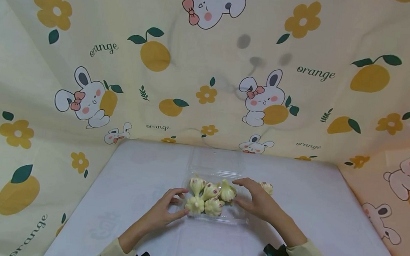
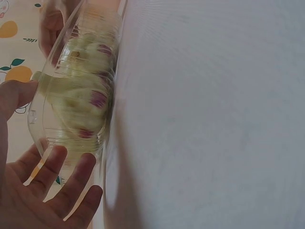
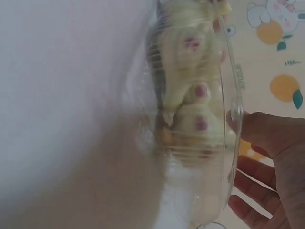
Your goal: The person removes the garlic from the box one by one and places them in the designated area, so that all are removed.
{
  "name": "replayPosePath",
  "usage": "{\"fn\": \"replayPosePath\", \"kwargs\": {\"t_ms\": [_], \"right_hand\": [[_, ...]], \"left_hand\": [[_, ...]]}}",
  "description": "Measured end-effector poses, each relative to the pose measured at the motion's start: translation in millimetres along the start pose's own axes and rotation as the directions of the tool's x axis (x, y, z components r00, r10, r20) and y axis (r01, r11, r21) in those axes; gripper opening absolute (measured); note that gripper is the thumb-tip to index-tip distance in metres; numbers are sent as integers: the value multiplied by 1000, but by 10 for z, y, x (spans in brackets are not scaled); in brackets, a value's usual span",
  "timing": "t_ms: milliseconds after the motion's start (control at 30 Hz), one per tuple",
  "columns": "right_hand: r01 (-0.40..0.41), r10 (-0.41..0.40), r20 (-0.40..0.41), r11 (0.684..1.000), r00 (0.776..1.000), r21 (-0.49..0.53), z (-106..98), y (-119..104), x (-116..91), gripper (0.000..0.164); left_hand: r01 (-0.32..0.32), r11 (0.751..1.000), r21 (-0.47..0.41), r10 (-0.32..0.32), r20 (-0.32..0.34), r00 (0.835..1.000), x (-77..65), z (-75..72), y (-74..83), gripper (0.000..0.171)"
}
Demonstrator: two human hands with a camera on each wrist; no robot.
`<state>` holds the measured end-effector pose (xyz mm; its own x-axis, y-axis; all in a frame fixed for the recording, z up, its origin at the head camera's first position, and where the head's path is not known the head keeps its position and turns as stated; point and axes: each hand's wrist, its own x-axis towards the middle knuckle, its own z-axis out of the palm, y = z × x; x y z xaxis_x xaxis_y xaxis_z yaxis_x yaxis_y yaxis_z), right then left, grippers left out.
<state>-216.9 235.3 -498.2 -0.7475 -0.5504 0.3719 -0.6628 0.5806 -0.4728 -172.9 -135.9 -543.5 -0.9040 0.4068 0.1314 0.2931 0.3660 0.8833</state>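
A clear plastic clamshell box (image 1: 235,220) lies on the table with its lid (image 1: 216,161) folded back. Several pale garlic bulbs (image 1: 214,207) with purple patches fill its left and middle. My left hand (image 1: 163,209) is at the box's left end, thumb at the near corner; in the left wrist view its fingers (image 2: 76,183) are spread beside the wall. Over the right end, my right hand (image 1: 260,200) has thumb and forefinger apart beside the rightmost garlic bulb (image 1: 228,192). The right wrist view shows its thumb (image 3: 255,126) at the rim.
Another garlic bulb (image 1: 267,187) sits outside the box, just beyond the right hand and partly hidden by it. A white cloth (image 1: 143,163) covers the table. Printed fabric (image 1: 210,63) with rabbits and oranges hangs behind and on both sides.
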Motion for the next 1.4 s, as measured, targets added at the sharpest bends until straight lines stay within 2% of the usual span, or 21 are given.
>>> {"fn": "replayPosePath", "kwargs": {"t_ms": [200,467,700,1167,1400], "right_hand": [[16,-17,-15,999,1000,-41,75,-9,49,59],[-76,81,37,990,996,-114,141,-50,59,62],[-73,80,28,977,996,-200,167,-70,90,63],[-149,164,44,962,986,-229,214,-72,134,67],[-157,173,44,956,984,-246,233,-64,133,65]], "left_hand": [[3,1000,8,-3,-1,1000,1,0,23,64],[19,1000,9,-19,-4,1000,5,-3,60,64],[16,1000,5,-16,-6,1000,12,-8,31,64],[21,1000,12,-21,-4,1000,16,6,9,65],[30,999,10,-30,-5,1000,12,19,6,64]]}}
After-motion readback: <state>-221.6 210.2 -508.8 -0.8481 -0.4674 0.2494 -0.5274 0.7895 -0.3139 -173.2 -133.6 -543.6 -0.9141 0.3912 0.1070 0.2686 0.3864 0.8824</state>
